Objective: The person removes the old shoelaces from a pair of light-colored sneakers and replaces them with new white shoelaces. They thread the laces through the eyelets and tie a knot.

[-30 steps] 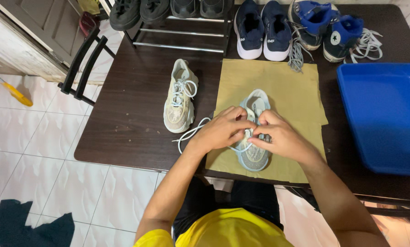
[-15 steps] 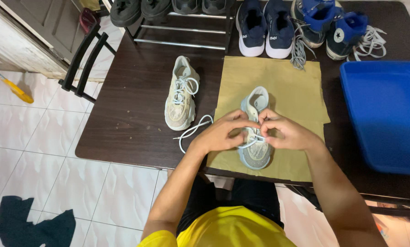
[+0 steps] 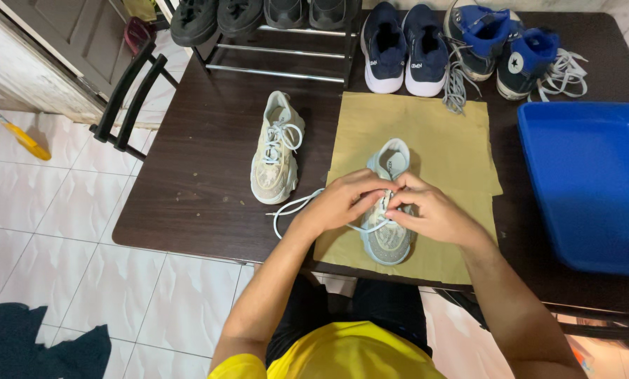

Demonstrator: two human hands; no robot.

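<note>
I see left hand, right hand pinching white lace | mesh sneaker | tan paper near table's front edge | bare wood left.

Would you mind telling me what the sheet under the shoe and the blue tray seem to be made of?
The sheet looks like matte tan kraft paper: it lies flat, with creased, uneven edges. The blue tray looks like moulded plastic, judging by its uniform colour, soft sheen and rounded raised rim. The shoe between both hands seems to be knit or mesh fabric, though its texture is too small to confirm.
</note>
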